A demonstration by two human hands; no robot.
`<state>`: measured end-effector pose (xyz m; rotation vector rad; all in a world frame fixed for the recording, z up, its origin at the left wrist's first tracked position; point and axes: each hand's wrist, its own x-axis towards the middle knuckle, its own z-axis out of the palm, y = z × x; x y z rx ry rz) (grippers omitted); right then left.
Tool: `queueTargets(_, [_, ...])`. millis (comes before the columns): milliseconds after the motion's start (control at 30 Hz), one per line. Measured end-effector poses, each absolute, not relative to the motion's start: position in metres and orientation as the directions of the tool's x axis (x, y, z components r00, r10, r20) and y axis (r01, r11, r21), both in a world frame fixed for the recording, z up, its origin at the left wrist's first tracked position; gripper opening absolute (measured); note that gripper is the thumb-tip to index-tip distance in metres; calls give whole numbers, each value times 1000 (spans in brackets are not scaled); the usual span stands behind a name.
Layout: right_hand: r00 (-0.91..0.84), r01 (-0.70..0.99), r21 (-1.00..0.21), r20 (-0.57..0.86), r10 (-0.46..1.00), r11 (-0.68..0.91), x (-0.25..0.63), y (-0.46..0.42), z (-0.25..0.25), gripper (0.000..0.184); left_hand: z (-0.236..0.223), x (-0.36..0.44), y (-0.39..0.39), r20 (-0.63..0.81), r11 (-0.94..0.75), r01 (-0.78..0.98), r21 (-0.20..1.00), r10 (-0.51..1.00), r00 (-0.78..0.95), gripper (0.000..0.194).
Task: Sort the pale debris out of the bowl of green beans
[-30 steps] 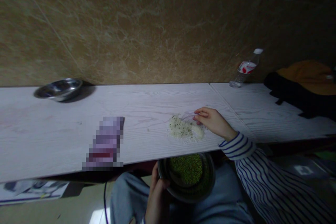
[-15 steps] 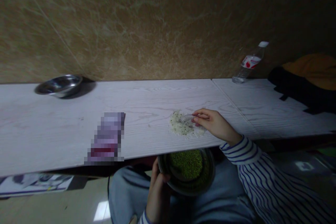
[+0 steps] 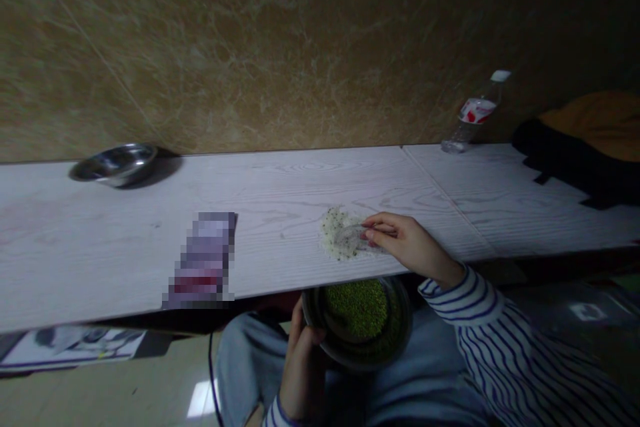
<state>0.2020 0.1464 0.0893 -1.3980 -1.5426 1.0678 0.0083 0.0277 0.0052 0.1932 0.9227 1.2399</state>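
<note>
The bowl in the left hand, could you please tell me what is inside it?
Small green beans lie inside the bowl, which the left hand grips by its side. The beans cover whatever is beneath them, and the table hides the bowl's far edge.

The sleeves (image 3: 520, 340) are blue-striped white, the jeans (image 3: 250, 353) faded blue.

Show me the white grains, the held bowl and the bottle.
White grains (image 3: 330, 238), head view: left part of the pile.
Held bowl (image 3: 369, 365), head view: near rim.
Bottle (image 3: 477, 111), head view: label.
</note>
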Motion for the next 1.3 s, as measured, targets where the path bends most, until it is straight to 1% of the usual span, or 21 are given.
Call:
queueTargets(100, [-61, 346, -937, 21, 998, 41, 207, 141, 92, 14, 5, 9, 27, -496, 372, -709, 599, 868, 36, 59])
queueTargets(267, [17, 407, -912, 65, 998, 52, 221, 128, 94, 17, 7, 11, 26, -472, 339, -728, 596, 881, 24, 55])
queueTargets(400, [37, 457, -886, 104, 994, 76, 229, 121, 89, 17, 10, 12, 25, -503, 367, -718, 591, 864, 27, 58])
queueTargets(667, [4, 475, -876, 95, 995, 81, 224, 117, 82, 22, 2, 11, 25, -485, 370, -710, 598, 873, 47, 59])
queueTargets(833, [-20, 500, -862, 83, 996, 82, 221, 113, 84, 23, -1, 12, 25, -458, 341, -727, 595, 888, 41, 59])
queueTargets(1033, [14, 539, -841, 67, 998, 49, 228, 105, 90, 24, 0, 15, 24, -434, 338, -724, 602, 899, 59, 60])
queueTargets(1167, [50, 552, -834, 62, 997, 24, 234, 99, 93, 23, 1, 15, 23, -454, 352, -710, 610, 889, 51, 59])
queueTargets(1300, [42, 544, -839, 54, 998, 23, 235, 98, 90, 24, 0, 16, 23, -455, 352, -710, 610, 889, 50, 59])
